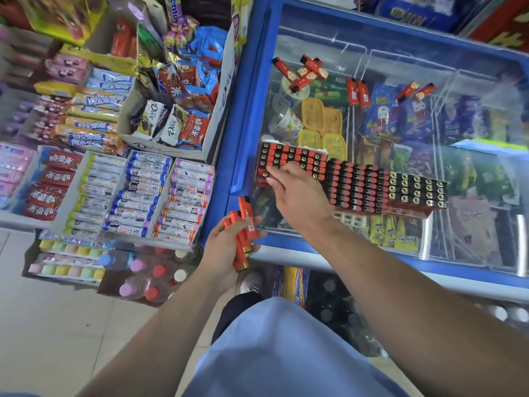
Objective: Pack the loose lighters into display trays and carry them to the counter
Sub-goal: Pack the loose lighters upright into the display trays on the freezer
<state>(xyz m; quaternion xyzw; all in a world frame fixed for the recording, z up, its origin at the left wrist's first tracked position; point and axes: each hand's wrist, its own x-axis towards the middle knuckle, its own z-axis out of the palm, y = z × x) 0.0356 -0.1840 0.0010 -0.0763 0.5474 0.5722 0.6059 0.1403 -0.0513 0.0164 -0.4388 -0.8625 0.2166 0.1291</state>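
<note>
Three display trays of red and black lighters stand in a row on the glass lid of a blue freezer [243, 116]: a left tray [297, 157], a middle tray [356, 187] and a right tray [418, 190]. My right hand [297, 193] reaches over the left tray, its fingertips at a lighter on the near left corner. My left hand [226, 247] grips a bunch of loose red lighters [243, 233] in front of the freezer edge. More loose red lighters lie on the glass farther back: a heap [303, 73], a pair [357, 91] and another pair [415, 91].
Shelves and boxes of sweets and chocolate [171, 116] crowd the left side. Candy rolls in cartons [160, 196] sit next to the freezer. Bottles [148, 279] stand on the tiled floor [57, 325] below them. Ice creams show through the freezer glass.
</note>
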